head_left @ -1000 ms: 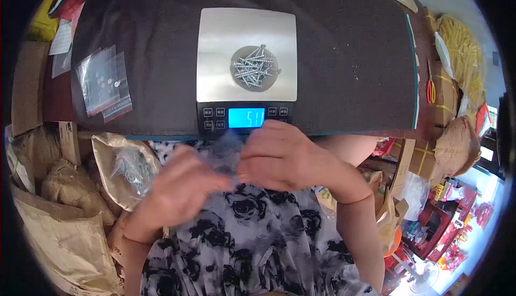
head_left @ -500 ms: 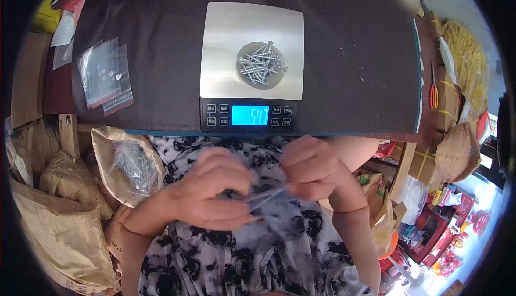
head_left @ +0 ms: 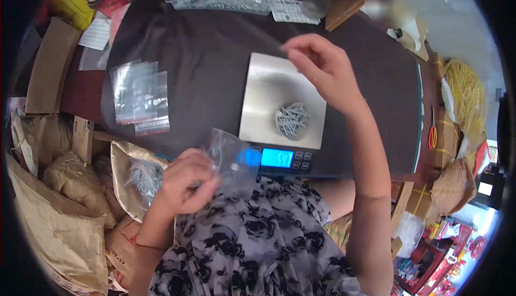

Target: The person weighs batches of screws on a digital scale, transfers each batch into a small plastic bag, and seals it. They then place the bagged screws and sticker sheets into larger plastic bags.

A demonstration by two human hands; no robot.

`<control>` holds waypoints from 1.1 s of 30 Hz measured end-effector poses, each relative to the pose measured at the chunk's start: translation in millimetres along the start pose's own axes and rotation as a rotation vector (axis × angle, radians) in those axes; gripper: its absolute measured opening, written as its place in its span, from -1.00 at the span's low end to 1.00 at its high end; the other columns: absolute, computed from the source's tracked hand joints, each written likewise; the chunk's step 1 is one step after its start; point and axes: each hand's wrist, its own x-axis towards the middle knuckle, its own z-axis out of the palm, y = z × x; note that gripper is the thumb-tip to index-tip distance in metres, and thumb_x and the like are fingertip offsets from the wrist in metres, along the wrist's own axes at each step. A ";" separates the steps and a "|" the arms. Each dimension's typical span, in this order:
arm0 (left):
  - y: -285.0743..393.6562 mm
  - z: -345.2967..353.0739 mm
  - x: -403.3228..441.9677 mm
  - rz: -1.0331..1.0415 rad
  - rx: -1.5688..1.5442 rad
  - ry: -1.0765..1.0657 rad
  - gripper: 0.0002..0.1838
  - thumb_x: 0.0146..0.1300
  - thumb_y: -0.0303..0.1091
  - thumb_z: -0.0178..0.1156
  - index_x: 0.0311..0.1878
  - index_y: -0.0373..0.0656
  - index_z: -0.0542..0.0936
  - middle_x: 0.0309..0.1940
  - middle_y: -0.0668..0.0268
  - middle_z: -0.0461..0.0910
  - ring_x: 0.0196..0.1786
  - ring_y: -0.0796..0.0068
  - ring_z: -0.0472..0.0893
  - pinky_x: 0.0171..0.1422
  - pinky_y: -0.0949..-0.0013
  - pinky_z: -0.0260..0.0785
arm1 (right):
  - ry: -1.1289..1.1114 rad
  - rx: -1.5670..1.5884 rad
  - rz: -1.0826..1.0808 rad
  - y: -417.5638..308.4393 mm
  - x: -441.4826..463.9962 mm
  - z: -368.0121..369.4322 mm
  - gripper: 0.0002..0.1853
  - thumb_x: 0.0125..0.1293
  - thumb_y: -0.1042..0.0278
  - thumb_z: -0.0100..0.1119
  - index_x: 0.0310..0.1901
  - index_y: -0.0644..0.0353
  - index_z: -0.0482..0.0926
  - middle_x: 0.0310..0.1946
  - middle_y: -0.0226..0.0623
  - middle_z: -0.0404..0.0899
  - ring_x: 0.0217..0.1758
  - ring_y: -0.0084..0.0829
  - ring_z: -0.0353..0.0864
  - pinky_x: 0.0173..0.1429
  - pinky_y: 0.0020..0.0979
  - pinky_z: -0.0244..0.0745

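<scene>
A clear plastic zip bag (head_left: 231, 168) is held in the left hand (head_left: 188, 180), its fingers closed on the bag's left side, and the front left corner of the silver-and-black digital scale (head_left: 269, 84) is overlapped by it. The right hand (head_left: 322, 70) is raised over the scale's far right corner, half curled; whether anything is pinched in its blurred fingertips cannot be told. Silver metal screws (head_left: 292, 118) are heaped toward the plate's front edge. Flat clear bags (head_left: 141, 94) are laid near the dark cloth-covered table's (head_left: 204, 70) left edge
</scene>
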 end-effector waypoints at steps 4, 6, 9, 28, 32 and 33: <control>-36.3 -5.9 -12.1 -0.197 0.128 0.316 -0.93 0.15 -0.61 0.17 -0.36 -0.25 0.48 -0.54 0.28 0.49 -0.51 0.45 0.47 -0.35 0.43 0.33 | -0.121 -0.180 -0.060 11.2 71.9 31.5 -0.77 0.24 0.34 0.20 -0.11 0.24 0.63 -0.30 -0.25 0.59 -0.32 -0.48 0.56 -0.16 -0.46 0.48; -59.5 -6.7 -12.8 -0.178 0.166 0.371 -0.93 0.21 -0.60 0.13 -0.33 -0.24 0.46 -0.51 0.33 0.44 -0.47 0.58 0.40 -0.35 0.51 0.24 | -0.153 -0.266 -0.205 12.2 105.0 50.2 -0.76 0.24 0.35 0.14 -0.12 0.25 0.63 -0.24 -0.13 0.61 -0.17 -0.22 0.61 -0.04 -0.29 0.50; -81.1 1.5 -16.7 -0.167 0.278 0.436 -0.89 0.15 -0.58 0.22 -0.39 -0.22 0.47 -0.54 0.28 0.49 -0.55 0.50 0.44 -0.45 0.46 0.28 | -0.194 -0.367 -0.406 34.9 157.3 82.8 -0.74 0.24 0.36 0.05 -0.10 0.22 0.64 -0.19 -0.07 0.60 -0.06 0.00 0.57 0.11 -0.14 0.45; -79.9 -7.3 -9.0 -0.179 0.099 0.339 -0.85 0.05 -0.61 0.28 -0.41 -0.18 0.49 -0.60 0.28 0.50 -0.68 0.47 0.41 -0.59 0.43 0.21 | -0.142 -1.020 -0.006 46.2 271.5 162.6 -0.63 0.05 0.15 0.39 -0.04 -0.13 0.65 -0.04 -0.27 0.57 0.15 -0.24 0.50 0.23 -0.10 0.34; -78.2 -8.5 -9.5 -0.194 0.095 0.323 -0.85 0.05 -0.63 0.24 -0.40 -0.19 0.48 -0.61 0.27 0.49 -0.64 0.42 0.43 -0.53 0.41 0.24 | -0.156 -0.964 -0.082 49.1 269.3 154.8 -0.73 0.09 0.20 0.30 -0.12 -0.09 0.69 -0.08 -0.28 0.62 0.11 -0.25 0.55 0.19 -0.09 0.35; -78.5 -8.2 -9.3 -0.187 0.092 0.327 -0.85 0.05 -0.63 0.24 -0.40 -0.19 0.48 -0.60 0.27 0.49 -0.64 0.42 0.43 -0.53 0.41 0.24 | -0.138 -0.939 -0.123 52.4 267.0 152.2 -0.77 0.12 0.22 0.25 -0.16 -0.06 0.70 -0.08 -0.26 0.63 0.10 -0.25 0.57 0.18 -0.09 0.35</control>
